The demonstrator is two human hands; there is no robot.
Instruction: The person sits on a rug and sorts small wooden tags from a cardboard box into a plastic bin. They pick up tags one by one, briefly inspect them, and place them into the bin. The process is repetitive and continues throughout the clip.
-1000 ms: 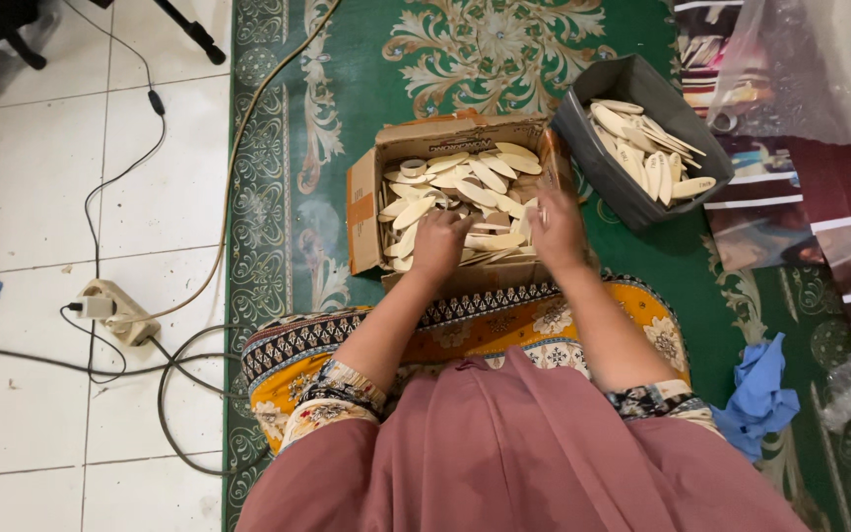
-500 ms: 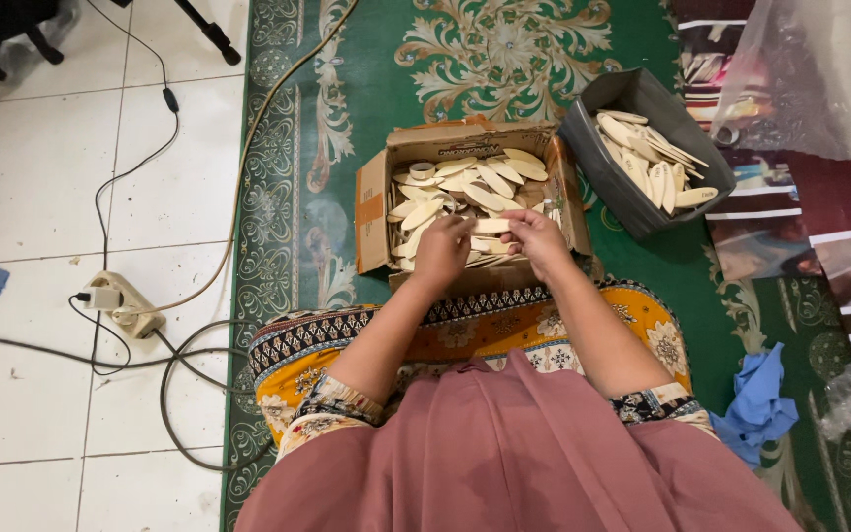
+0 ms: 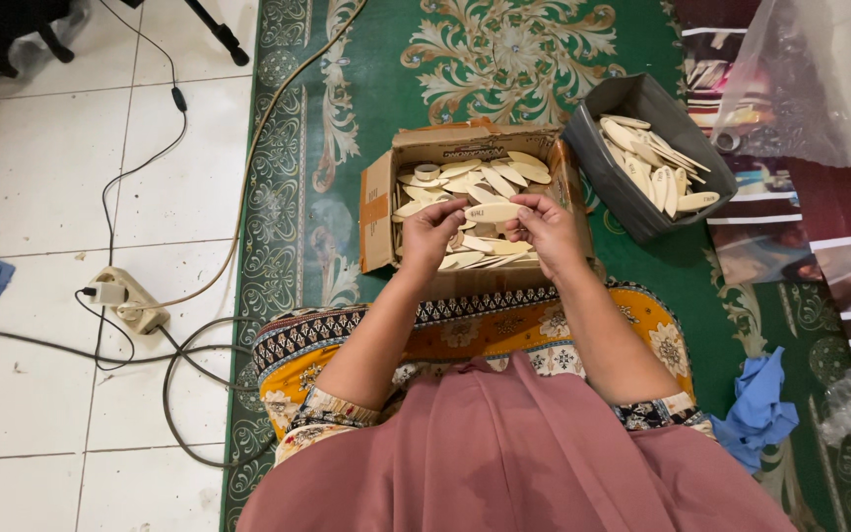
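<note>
**Oval Wooden Pieces Sorted by Hand, One Box to Another**

Head camera: A person seated on a green patterned carpet [image 3: 297, 197] holds a single oval wooden piece [image 3: 492, 212] flat between both hands, just above an open cardboard box [image 3: 376, 212]. The left hand [image 3: 432, 234] pinches one end with its fingertips closed on it; the right hand [image 3: 547, 229] clamps the other end the same way. The piece hangs level over the box, not yet set down anywhere.

The cardboard box lies well filled with more pale wooden pieces [image 3: 485, 177] in a loose heap, along with what looks like a small roll of tape [image 3: 426, 171]. Just beside it to the right, a grey bin [image 3: 642, 222] holds a smaller batch of similar pieces [image 3: 647, 163], stacked leaning together. Judging by the two heaps, the work appears partly done: some pieces sit in the grey bin, while the greater share remains in the cardboard box.

A power strip [image 3: 125, 299] and cables lie on the white tiles to the left; a blue cloth [image 3: 758, 406] rests on the carpet at right.
</note>
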